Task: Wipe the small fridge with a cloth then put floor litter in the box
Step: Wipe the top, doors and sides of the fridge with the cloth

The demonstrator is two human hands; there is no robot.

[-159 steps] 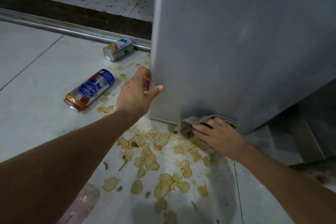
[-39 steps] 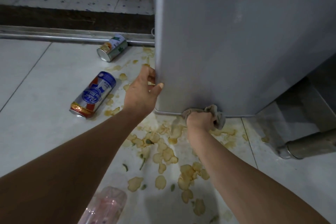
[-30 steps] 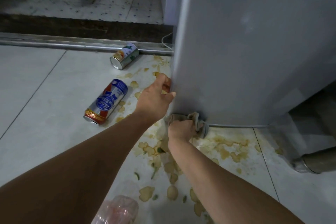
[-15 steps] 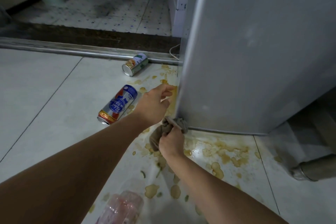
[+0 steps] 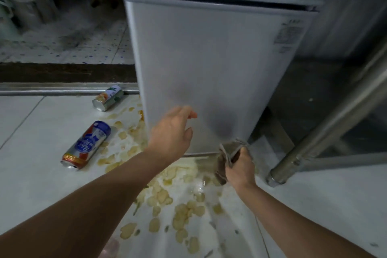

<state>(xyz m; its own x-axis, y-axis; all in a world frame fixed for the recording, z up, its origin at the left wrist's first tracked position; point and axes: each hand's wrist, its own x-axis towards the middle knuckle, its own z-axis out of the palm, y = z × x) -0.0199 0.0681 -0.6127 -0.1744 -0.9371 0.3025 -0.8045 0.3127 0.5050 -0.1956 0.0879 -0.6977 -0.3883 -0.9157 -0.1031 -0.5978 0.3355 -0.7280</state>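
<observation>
The small grey fridge (image 5: 209, 65) stands upright before me, its lower door facing the camera. My right hand (image 5: 240, 165) grips a bunched brown-grey cloth (image 5: 227, 157) just below the door's bottom right corner. My left hand (image 5: 173, 134) hovers in front of the lower left of the door, fingers relaxed, holding nothing. Floor litter lies around: a blue and red can (image 5: 87, 144) on its side at left, a smaller green and white can (image 5: 109, 97) by the door sill, and several crisps (image 5: 180, 211) scattered on the wet tiles.
A metal door track (image 5: 52, 89) runs across the floor behind the cans, with a dark threshold beyond it. A steel leg and crossbar (image 5: 314, 132) of a rack stand to the right of the fridge. A pinkish plastic bottle (image 5: 110, 249) shows at the bottom edge.
The view has lifted, showing more of the fridge. My left hand has let go of the fridge's left edge and hangs free. My right hand has carried the cloth from the bottom left corner to the bottom right.
</observation>
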